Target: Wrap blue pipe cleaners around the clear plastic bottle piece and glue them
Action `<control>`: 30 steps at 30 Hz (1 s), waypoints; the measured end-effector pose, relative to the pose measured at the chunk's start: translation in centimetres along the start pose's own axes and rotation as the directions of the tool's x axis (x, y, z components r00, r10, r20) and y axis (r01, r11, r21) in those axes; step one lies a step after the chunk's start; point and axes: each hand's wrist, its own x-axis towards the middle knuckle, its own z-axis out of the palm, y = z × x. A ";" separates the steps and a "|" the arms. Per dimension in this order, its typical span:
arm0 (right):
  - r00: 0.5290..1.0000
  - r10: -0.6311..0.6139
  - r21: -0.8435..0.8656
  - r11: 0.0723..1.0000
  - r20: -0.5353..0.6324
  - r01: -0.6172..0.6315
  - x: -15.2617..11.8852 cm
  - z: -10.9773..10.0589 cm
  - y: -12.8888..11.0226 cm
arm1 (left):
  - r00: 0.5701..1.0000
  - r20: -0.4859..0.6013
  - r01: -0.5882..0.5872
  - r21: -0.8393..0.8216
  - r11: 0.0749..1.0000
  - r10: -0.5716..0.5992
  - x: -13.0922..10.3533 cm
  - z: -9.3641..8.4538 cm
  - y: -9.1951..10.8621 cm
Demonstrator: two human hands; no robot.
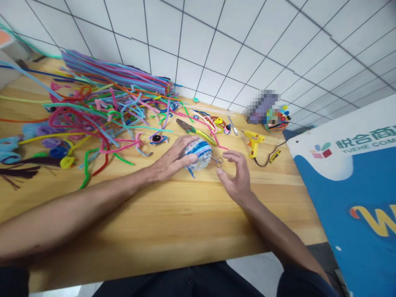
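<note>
A round ball [202, 152] striped in blue, light blue and whitish grey, with a fuzzy look, rests at the middle of the wooden table. My left hand [179, 159] is wrapped round its left side, thumb on the front and fingers behind. A short blue end sticks out below the ball. Just right of it, small scissors [219, 161] show their handle loops; their blades are partly hidden by the ball. My right hand [237, 177] hovers beside the scissors with thumb and fingers apart, holding nothing. Behind the ball lie pliers [194, 132] with green and yellow handles.
Loose coloured pipe cleaners [102, 111] cover the left of the table, with a thick bundle [117, 74] along the tiled wall. A yellow glue gun [255, 142] and yellow cutter [274, 156] lie right. A blue and white board [349, 185] stands at the right edge.
</note>
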 end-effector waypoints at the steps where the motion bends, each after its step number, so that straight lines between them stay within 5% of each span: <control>1: 1.000 -0.008 0.027 1.000 0.019 0.008 0.1 0.5 0.0 | 1.000 0.013 0.000 -0.015 1.000 0.000 0.0 -0.1 0.0; 11: 0.946 0.197 0.257 0.930 0.260 -0.264 1.4 2.5 0.2 | 0.997 0.059 0.066 -0.151 0.986 -0.057 -0.4 0.0 0.1; 18: 0.865 0.377 0.495 0.711 0.330 -0.499 1.8 3.9 1.6 | 0.999 0.032 -0.014 0.099 0.995 0.011 -0.5 1.0 -0.1; 21: 0.907 0.330 0.485 0.768 0.262 -0.419 1.7 3.4 1.6 | 0.999 -0.002 -0.044 0.163 0.986 0.045 -0.4 1.2 -0.2; 25: 0.988 0.132 0.392 0.908 0.078 -0.152 2.7 1.8 0.4 | 0.997 -0.020 -0.073 0.184 0.980 0.078 -0.3 1.2 0.0; 30: 0.999 0.009 0.333 0.943 0.051 -0.025 4.2 1.4 -1.1 | 0.995 -0.023 -0.092 0.211 0.973 0.099 -0.2 1.2 0.3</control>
